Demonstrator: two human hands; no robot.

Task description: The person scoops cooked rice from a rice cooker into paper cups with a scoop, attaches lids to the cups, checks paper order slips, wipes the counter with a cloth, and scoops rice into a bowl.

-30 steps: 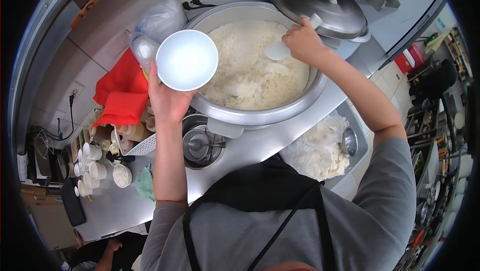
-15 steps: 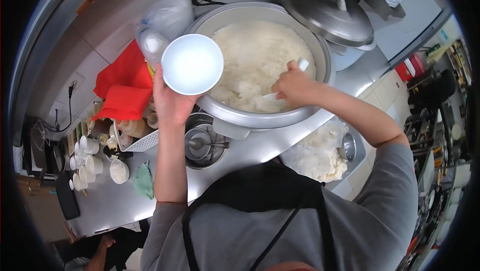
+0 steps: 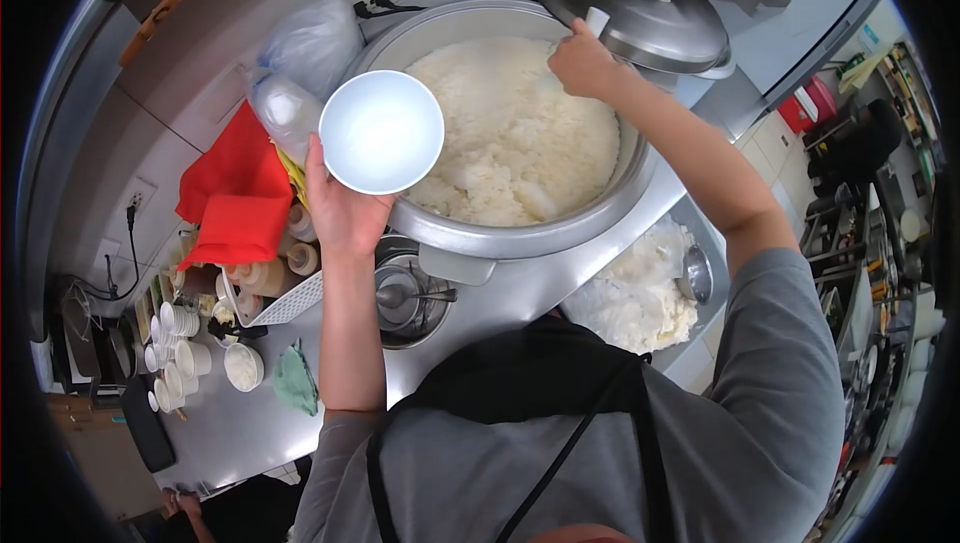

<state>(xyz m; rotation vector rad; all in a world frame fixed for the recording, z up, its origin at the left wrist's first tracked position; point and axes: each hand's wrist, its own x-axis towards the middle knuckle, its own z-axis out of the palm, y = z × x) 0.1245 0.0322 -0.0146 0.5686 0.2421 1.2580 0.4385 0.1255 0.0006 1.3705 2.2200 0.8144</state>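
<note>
My left hand (image 3: pixel 347 198) is closed around the side of a white bowl (image 3: pixel 381 133), tipped so that its bare inside faces me. The bowl is over the left rim of a large metal rice pot (image 3: pixel 560 236). Cooked white rice (image 3: pixel 520 133) fills much of the pot, with a lumpy, dug-up area at the near side. Over the pot's far right part, my right hand (image 3: pixel 585 65) grips a white rice paddle (image 3: pixel 597 21). Only the paddle's end shows above the fist; its blade is hidden.
The pot's lid (image 3: pixel 640 13) leans behind the pot at right. A metal bowl with a ladle (image 3: pixel 395 295) sits in front, and a red cloth (image 3: pixel 235 198) covers a bottle basket (image 3: pixel 285 301) at left. Bagged rice (image 3: pixel 640 298) lies lower right. Another person's hands (image 3: pixel 183 503) show lower left.
My right hand has lifted from the near side of the rice and moved away toward the pot's far right rim with the paddle. The bowl stays nearly in place.
</note>
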